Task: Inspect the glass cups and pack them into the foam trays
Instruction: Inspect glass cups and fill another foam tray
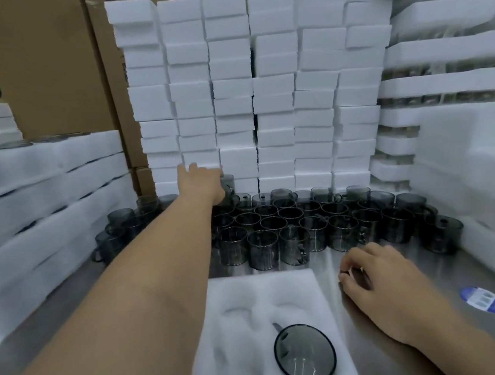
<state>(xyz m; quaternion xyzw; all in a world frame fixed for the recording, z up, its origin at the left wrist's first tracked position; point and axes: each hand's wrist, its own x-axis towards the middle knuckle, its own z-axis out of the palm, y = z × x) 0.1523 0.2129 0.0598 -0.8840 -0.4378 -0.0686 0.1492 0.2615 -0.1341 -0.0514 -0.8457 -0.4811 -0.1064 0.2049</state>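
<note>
A white foam tray [302, 286] lies at the near middle of the steel table, with one smoky grey glass cup [305, 357] seated in its near right pocket; the other pockets hold nothing. Several grey glass cups [292, 228] stand packed together behind the tray. My left hand [200, 182] reaches far forward to the back row and grips a raised grey cup [227, 183] there. My right hand [375, 277] rests on the table right of the tray, its fingers loosely curled, holding nothing I can make out.
A wall of stacked white foam blocks [235, 95] rises behind the cups. Foam trays are piled at the left [38, 194] and right [453, 49], some holding cups. Cardboard boxes [37, 57] stand behind. A blue-and-white label [483, 299] lies on the table at right.
</note>
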